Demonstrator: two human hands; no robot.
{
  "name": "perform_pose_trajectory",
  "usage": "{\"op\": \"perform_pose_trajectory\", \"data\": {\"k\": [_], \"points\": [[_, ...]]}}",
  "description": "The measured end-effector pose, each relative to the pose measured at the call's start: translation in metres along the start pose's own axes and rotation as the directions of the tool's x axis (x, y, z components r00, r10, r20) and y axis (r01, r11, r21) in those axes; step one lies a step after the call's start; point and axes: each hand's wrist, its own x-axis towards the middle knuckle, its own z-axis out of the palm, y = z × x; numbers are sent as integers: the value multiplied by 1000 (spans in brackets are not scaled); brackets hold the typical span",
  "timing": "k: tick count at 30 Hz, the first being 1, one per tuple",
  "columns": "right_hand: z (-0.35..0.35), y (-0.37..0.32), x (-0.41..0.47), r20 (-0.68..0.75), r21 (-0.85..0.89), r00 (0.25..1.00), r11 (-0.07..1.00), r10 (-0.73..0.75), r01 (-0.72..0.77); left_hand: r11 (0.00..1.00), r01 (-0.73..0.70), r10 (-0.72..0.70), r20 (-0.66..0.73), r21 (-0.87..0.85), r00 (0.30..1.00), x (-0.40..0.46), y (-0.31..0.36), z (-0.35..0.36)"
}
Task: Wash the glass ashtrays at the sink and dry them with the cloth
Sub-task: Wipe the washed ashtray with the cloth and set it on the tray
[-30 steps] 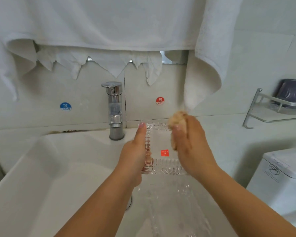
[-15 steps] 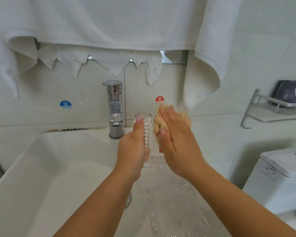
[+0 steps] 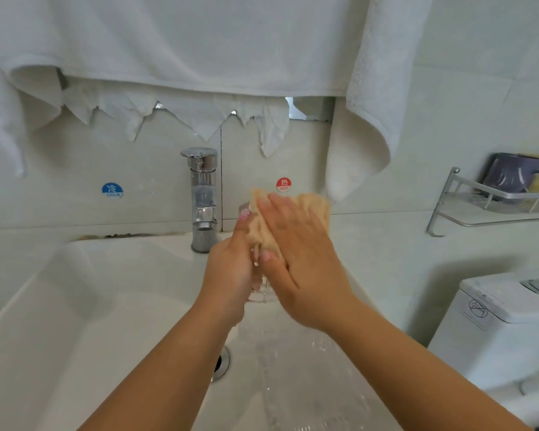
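Note:
Above the white sink (image 3: pixel 75 306), my left hand (image 3: pixel 231 269) grips a clear ribbed glass ashtray (image 3: pixel 259 293), held almost on edge. Only its lower corner and a bit of its top show between my hands. My right hand (image 3: pixel 302 262) lies flat with straight fingers and presses a tan cloth (image 3: pixel 315 206) against the ashtray's face. A second glass ashtray (image 3: pixel 308 384) lies in the basin below my hands, to the right of the drain (image 3: pixel 222 363).
A chrome tap (image 3: pixel 203 197) stands on the sink's back ledge, left of my hands. White towels (image 3: pixel 199 42) hang overhead along the wall. A metal wall shelf (image 3: pixel 495 197) with a dark cup is at the right, with a toilet tank (image 3: pixel 504 321) below it.
My left hand has turned the ashtray from face-on to nearly edge-on. My right hand has opened flat and slid the cloth across its face, now covering most of it.

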Motion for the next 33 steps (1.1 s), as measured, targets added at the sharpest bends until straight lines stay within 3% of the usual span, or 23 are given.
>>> {"op": "perform_pose_trajectory", "data": {"k": [5, 13, 16, 20, 24, 27, 30, 33], "points": [[6, 2, -14, 16, 51, 992, 991, 122, -123, 1000, -23, 23, -19, -9, 1000, 3, -2, -4], [8, -16, -10, 56, 45, 997, 998, -48, 45, 987, 83, -85, -7, -141, 996, 5, -1, -5], [2, -6, -5, 4, 68, 998, 996, 58, -58, 996, 33, -34, -5, -88, 999, 6, -3, -5], [-6, -5, -4, -142, -37, 974, 982, 176, -183, 992, 73, -73, 9, -99, 997, 6, -5, -5], [-19, 0, -14, -18, 155, 967, 957, 253, -247, 990, 108, -110, -21, -94, 994, 11, -6, -6], [-23, 3, -22, 20, 126, 988, 980, 150, -151, 975, 164, -168, -15, -152, 986, 14, -8, -7], [-27, 5, -28, 73, 156, 984, 972, 164, -174, 959, 197, -198, 14, -203, 980, 15, -11, -7], [-30, 5, -32, 111, -4, 989, 995, 98, -99, 943, 218, -221, 15, -250, 975, 16, -11, -8]]}}
